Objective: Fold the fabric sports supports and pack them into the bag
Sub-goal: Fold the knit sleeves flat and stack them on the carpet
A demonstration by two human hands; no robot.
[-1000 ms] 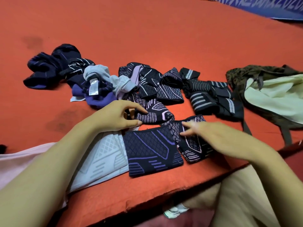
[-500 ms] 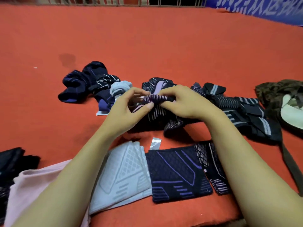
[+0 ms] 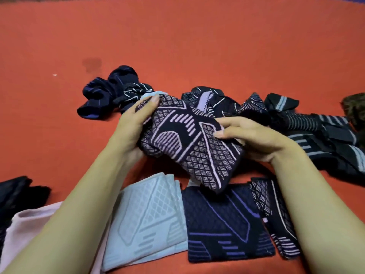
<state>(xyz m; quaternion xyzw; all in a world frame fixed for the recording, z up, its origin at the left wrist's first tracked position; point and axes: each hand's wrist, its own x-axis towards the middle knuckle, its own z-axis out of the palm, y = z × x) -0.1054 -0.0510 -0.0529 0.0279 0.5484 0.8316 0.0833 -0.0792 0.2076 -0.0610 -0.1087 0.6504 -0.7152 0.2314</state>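
Half a second ago you held that patterned support [image 3: 189,143] bunched; now it hangs spread between your left hand [image 3: 136,119] and right hand [image 3: 243,137], both gripping its edges above the folded supports [image 3: 227,224] (bag [image 3: 353,107] barely visible, far right). Folding comes next.

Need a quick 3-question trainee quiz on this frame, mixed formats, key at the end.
1. True or false: both hands grip the dark support with pink lines.
2. Which flat folded support lies between the light blue support and the narrow pink-patterned support? A) the navy support with purple lines B) a white one C) a red one
3. Fill in: the unfolded pile lies on the ___ surface.

Key: 1 true, left hand and right hand hold opposite ends; 2 A; 3 orange-red.
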